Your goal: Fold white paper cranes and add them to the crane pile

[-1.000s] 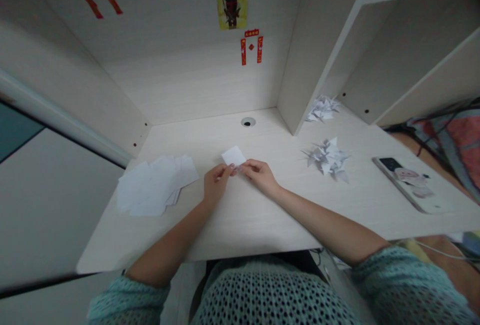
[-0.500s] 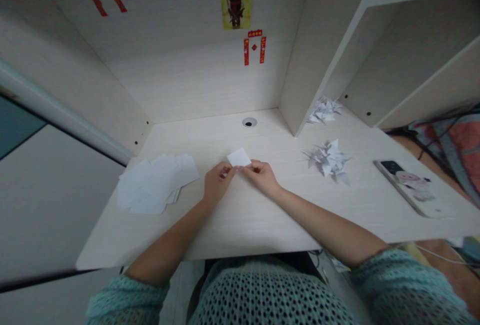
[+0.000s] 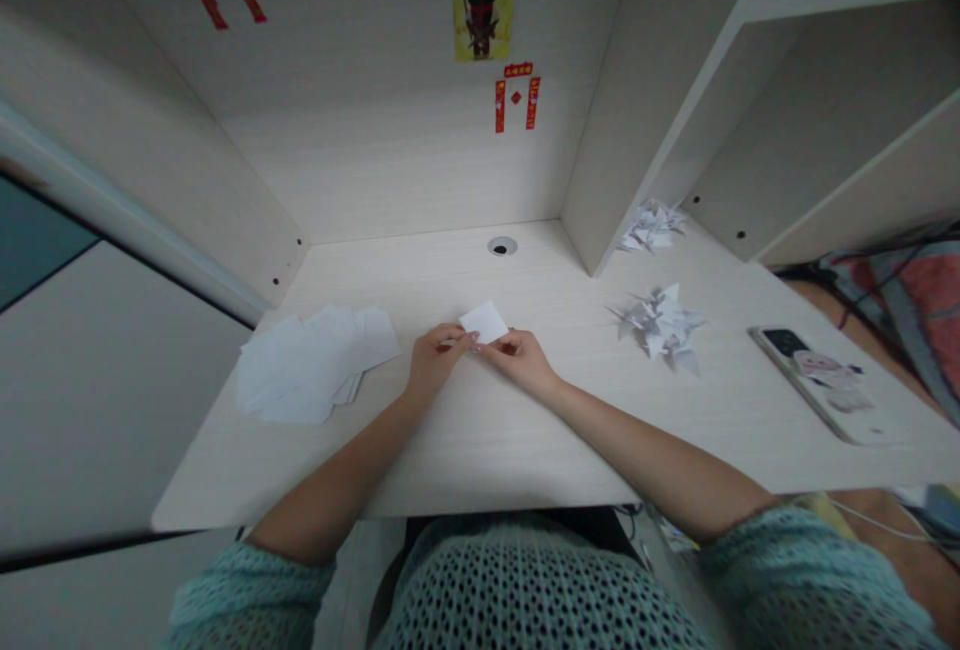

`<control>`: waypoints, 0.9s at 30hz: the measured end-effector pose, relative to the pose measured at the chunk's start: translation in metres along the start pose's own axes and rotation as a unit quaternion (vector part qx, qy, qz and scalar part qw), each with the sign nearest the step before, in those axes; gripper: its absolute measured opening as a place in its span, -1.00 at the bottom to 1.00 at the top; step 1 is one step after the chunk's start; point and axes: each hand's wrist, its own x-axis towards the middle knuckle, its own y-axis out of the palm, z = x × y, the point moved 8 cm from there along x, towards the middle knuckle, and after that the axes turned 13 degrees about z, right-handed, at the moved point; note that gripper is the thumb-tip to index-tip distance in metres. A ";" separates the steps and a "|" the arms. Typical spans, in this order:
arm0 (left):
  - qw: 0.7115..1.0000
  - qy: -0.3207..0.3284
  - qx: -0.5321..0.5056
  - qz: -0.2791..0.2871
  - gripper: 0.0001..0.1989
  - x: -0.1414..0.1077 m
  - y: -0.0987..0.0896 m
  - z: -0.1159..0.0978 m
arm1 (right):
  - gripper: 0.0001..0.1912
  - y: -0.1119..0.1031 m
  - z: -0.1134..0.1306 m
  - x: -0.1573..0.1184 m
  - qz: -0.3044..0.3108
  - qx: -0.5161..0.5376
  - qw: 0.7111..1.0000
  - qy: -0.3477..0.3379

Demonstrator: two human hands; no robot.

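Observation:
A small folded square of white paper (image 3: 485, 321) is held over the middle of the desk, one corner towards me. My left hand (image 3: 437, 358) is closed, its thumb and fingertips pinching the paper's near corner from the left. From the right, my right hand (image 3: 523, 358) pinches the same near edge, the two sets of fingertips almost touching. Loose white sheets (image 3: 307, 365) lie overlapping to the left of my hands. On the right is a pile of folded white paper pieces (image 3: 661, 323) with pointed tips.
A second folded-paper pile (image 3: 652, 226) sits behind the upright divider (image 3: 611, 150). A phone in a decorated case (image 3: 825, 380) lies at the right. The desk (image 3: 480, 460) has a round cable hole (image 3: 502, 246) near its back panel.
The left fingertips have shifted slightly on the paper's near corner. The paper has turned a little, and the whole view has moved slightly.

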 end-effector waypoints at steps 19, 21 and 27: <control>0.982 -0.042 -0.115 -0.145 -0.64 0.005 -0.045 0.020 | -0.57 0.007 -0.004 -0.001 0.020 -0.001 1.000 0.020; 0.989 -0.029 -0.115 -0.086 -0.62 0.006 -0.028 0.016 | -0.55 0.006 -0.003 0.000 0.014 -0.004 1.000 0.021; 0.996 -0.023 -0.077 0.047 -0.64 0.003 0.010 0.008 | -0.52 0.005 0.001 -0.002 0.010 -0.027 1.000 0.008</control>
